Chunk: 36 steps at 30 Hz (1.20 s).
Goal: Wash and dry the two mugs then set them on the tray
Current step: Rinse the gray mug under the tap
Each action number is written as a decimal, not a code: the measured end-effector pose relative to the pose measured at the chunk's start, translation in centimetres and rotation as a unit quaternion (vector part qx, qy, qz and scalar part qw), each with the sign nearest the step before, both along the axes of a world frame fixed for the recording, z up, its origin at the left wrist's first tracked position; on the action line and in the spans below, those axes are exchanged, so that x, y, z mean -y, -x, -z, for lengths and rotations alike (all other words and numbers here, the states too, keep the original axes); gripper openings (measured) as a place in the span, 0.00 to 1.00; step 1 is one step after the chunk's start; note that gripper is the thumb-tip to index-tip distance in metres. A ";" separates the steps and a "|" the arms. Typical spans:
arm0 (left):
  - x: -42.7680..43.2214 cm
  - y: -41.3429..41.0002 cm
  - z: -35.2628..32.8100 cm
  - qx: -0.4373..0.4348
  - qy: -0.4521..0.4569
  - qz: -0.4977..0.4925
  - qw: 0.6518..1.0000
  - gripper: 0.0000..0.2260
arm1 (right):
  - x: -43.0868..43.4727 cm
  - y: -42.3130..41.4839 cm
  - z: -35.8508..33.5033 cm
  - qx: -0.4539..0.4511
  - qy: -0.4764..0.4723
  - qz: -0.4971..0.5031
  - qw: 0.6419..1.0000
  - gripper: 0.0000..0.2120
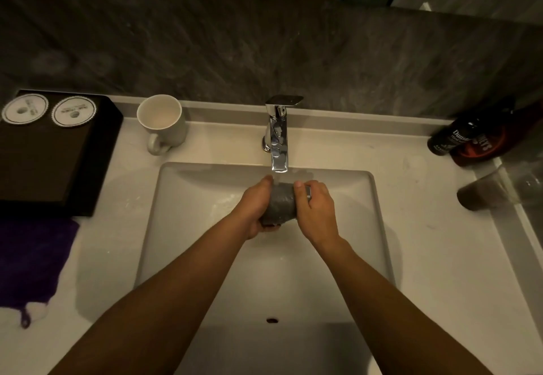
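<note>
Two mugs are in my view: a grey mug (280, 202) held over the sink (188, 227), and a white mug (162, 121) standing upright on the pale surface (426, 257) to the left of the tap, its handle turned toward me. My left hand (253, 208) has its grip closed around the left and lower side of the grey mug, thumb up near the top edge, and my right hand (316, 213) has its grip closed over the mug's right side, fingers curled across what looks like the handle. The mug lies on its side between the two hands, directly below the spout of the chrome tap (277, 136), and water runs from the spout onto it. I cannot tell which way its opening faces. At the far left the black tray (44, 166) sits on the surface, well apart from both mugs, with two round white coasters (25, 109) at its back edge. A purple cloth (29, 266) lies just in front of the tray, its hanging loop toward me. To the right, near the wall, lie two dark bottles (467, 142), and a clear glass (484, 191) sits nearer than them, by the right edge.
</note>
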State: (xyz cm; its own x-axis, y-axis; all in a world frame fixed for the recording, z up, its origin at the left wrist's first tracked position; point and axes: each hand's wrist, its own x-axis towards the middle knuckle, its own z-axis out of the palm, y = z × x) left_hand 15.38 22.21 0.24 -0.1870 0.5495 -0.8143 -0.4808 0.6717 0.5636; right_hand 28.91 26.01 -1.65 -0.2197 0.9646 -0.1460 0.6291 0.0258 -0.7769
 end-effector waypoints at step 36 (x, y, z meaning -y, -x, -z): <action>-1.0 2.7 0.3 0.111 0.039 0.045 0.992 0.17 | -1.0 1.3 -1.4 -0.108 0.205 0.021 0.973 0.18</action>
